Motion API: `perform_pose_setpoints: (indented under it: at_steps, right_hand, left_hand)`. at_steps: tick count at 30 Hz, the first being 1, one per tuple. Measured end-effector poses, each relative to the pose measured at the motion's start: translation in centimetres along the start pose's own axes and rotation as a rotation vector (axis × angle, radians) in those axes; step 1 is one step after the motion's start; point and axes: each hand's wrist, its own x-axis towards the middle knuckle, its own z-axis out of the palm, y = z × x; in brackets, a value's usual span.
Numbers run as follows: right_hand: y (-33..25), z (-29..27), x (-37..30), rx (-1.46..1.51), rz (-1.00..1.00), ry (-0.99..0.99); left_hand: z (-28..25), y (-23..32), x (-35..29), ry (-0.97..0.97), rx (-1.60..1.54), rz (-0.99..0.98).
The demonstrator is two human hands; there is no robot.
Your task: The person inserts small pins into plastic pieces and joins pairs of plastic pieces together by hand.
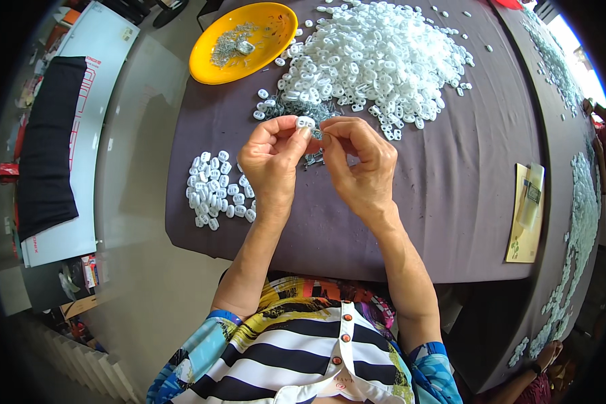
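Between the thumb and fingers of my left hand (271, 160) is a small white oval plastic piece (305, 122) with dark openings in its face. My right hand (362, 161) is pinched close against its right side, on a thin, shiny sliver (319, 132) too small to name. Just beyond my fingers, partly hidden by them, lies a heap of small grey metal bits (303, 108). A large mound of similar white pieces (384, 57) spreads behind it. Left of my left forearm, more white pieces (212, 188) lie in a loose group.
A yellow plate (273, 50) with metal bits stands at the far left of the cloth-covered table (444, 202). Near the right edge lies a tan packet (518, 239) under a clear tube (531, 198). Another person's hand (549, 355) shows at lower right, beside more pieces (579, 222).
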Motion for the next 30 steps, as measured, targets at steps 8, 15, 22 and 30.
perform_pose_setpoints:
  at_steps: [8, 15, 22, 30]
  right_hand:
    - [0.07, 0.24, 0.21, -0.138, -0.071, -0.037]
    - [0.07, 0.19, 0.37, -0.171, -0.061, -0.047]
    - [0.11, 0.29, 0.43, -0.213, -0.087, -0.015]
    - [0.16, 0.25, 0.70, -0.222, -0.091, -0.016]
  left_hand:
    - [0.32, 0.33, -0.14, 0.001, 0.082, 0.069]
    - [0.42, 0.12, -0.17, 0.015, 0.118, 0.106]
    - [0.55, 0.01, -0.20, 0.012, 0.142, 0.133]
    - [0.64, 0.10, -0.09, 0.020, 0.154, 0.140]
